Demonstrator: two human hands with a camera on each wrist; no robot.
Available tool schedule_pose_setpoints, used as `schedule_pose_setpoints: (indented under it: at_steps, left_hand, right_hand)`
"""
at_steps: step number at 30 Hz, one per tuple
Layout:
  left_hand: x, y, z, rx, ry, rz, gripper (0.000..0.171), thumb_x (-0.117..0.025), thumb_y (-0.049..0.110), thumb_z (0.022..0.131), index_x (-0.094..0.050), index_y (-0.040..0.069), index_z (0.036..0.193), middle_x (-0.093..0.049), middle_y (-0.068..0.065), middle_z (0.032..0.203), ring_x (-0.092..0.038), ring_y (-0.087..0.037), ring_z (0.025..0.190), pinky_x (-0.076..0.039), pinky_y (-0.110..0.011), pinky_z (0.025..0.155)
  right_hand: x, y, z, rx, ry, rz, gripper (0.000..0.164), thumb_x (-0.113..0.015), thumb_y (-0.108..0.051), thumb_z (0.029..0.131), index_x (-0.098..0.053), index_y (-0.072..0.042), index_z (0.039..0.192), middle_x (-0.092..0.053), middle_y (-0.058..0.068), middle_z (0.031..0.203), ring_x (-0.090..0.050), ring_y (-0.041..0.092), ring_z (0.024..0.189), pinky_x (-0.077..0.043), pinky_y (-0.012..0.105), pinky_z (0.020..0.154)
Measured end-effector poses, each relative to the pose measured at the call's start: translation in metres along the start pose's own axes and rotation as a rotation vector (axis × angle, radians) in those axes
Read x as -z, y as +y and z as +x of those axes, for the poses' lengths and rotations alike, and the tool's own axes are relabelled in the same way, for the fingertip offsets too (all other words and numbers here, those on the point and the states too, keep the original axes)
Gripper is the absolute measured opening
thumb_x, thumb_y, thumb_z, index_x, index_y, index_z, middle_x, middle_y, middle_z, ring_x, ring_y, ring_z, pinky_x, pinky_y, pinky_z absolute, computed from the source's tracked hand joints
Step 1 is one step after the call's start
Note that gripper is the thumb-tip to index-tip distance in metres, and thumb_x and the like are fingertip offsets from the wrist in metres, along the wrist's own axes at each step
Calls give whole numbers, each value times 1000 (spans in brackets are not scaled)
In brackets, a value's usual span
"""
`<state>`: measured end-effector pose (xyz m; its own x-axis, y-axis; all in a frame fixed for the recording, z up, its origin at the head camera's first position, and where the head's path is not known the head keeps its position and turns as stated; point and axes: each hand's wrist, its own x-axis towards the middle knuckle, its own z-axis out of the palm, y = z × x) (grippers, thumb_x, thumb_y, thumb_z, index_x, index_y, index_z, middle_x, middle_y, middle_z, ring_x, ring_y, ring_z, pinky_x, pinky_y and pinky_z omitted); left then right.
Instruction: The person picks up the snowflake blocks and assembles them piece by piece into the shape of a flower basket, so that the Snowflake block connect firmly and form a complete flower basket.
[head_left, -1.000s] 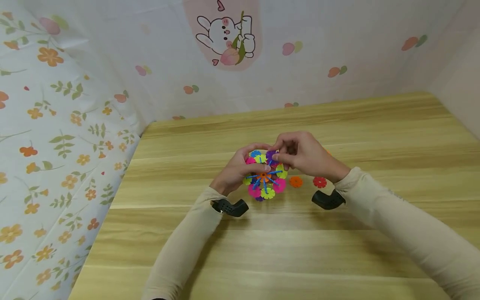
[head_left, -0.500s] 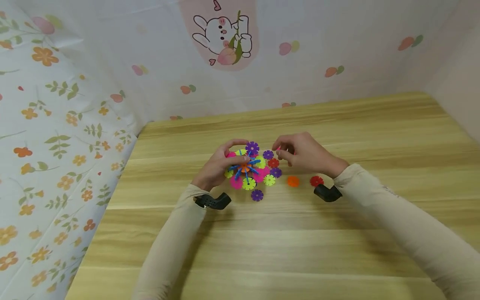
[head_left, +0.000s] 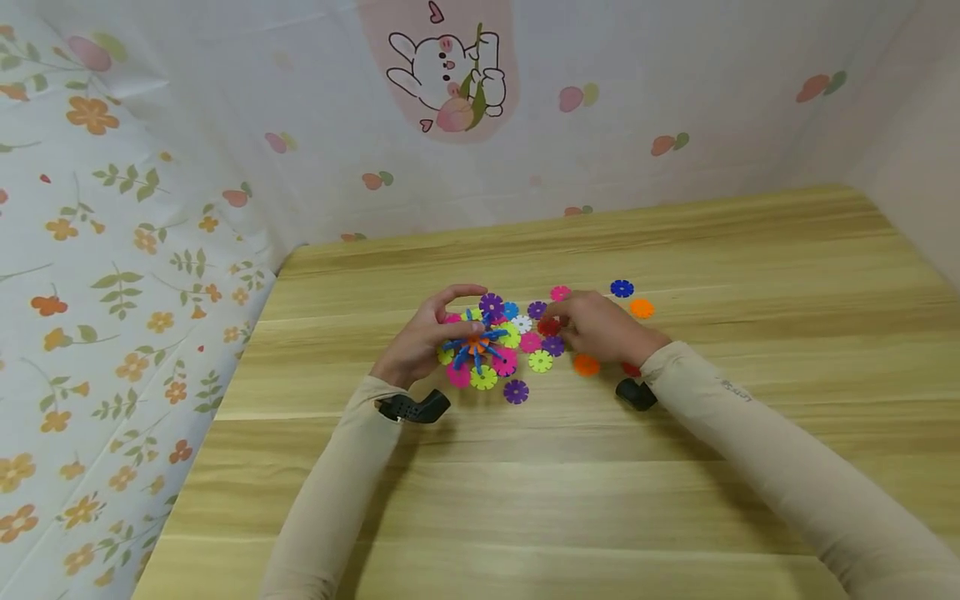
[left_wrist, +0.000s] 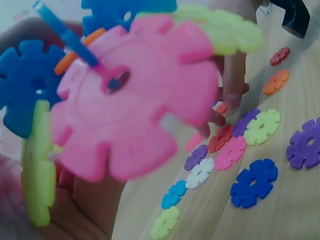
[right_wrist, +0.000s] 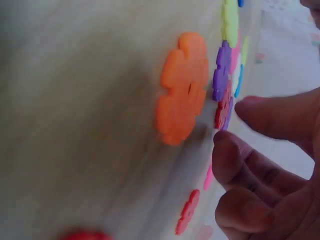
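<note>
We record, nearest the person, a purple, notched, flower-shaped disc, apparently plastic [head_left: 516, 392], flat on the wood-grain tabletop [head_left: 540, 500]. It lies near-right of our landmark, a round multicoloured assembly of notched discs on blue spokes around an orange hub [head_left: 477, 343].

At the assembly's left side, the left hand [head_left: 416, 342] grips it, thumb laid across the front face and 1 finger arched past the far edge. We judge this hold presents the hub to the person and leaves the right-hand discs uncovered for access.

Right of the assembly we find a round yellow-green notched disc [head_left: 540, 361] and, farther right, a round orange notched disc [head_left: 587, 365]. Beyond these, the right hand [head_left: 596, 323] has its fingertips at a round red notched disc [head_left: 548, 327]. The gap between thumb and finger is narrow, with nothing seen held; we cannot tell whether they touch the red disc. We judge these pieces are placed beside the assembly for easy reach.

Far right of the assembly lies a round royal-blue notched disc [head_left: 622, 288]. Farthest, behind the assembly, we note a pale printed fabric backdrop [head_left: 322, 108].
</note>
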<state>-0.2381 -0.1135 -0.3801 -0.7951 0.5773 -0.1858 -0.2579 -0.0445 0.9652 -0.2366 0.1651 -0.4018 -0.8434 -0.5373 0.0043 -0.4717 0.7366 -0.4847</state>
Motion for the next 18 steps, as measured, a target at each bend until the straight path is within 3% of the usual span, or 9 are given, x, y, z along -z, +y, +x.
schedule_pose_setpoints:
  at_steps: [3, 8, 11, 15, 18]
  left_hand:
    - [0, 0, 1, 9, -47, -22, 51, -54, -1, 98, -40, 12, 145, -78, -5, 90, -77, -18, 79, -63, -34, 69]
    - [-2, 1, 2, 30, -97, -28, 47, -52, -1, 98, -42, 12, 143, -75, -7, 103, -76, -18, 87, -63, -35, 74]
    - [-2, 1, 2, 34, -108, -18, 46, -53, -1, 97, -45, 13, 140, -74, -7, 105, -76, -19, 88, -63, -36, 75]
    - [1, 1, 0, 22, -117, -9, 47, -54, -1, 96, -45, 11, 141, -73, -8, 106, -76, -19, 87, -63, -36, 75]
    - [8, 6, -5, 4, -147, 15, 48, -54, -1, 96, -45, 11, 142, -71, -8, 111, -76, -20, 90, -63, -36, 78]
  right_hand:
    - [0, -2, 3, -6, -15, -73, 38, -57, 6, 91, -73, -11, 120, -70, 13, 112, -60, 24, 89, -58, 39, 78]
    - [6, -2, 6, -40, -37, -128, 27, -70, -1, 88, -73, -10, 112, -66, 11, 107, -60, 26, 92, -58, 41, 80]
    - [9, 1, 5, -65, -63, -114, 18, -73, -3, 86, -68, -9, 101, -63, 10, 101, -58, 25, 90, -56, 40, 81]
    - [13, 7, 1, -103, -101, -76, 19, -71, 1, 84, -61, -9, 96, -62, 8, 93, -56, 24, 87, -53, 37, 77]
    - [17, 13, -4, -98, -73, -56, 19, -68, 5, 84, -59, -8, 94, -63, 6, 86, -55, 22, 80, -50, 35, 73]
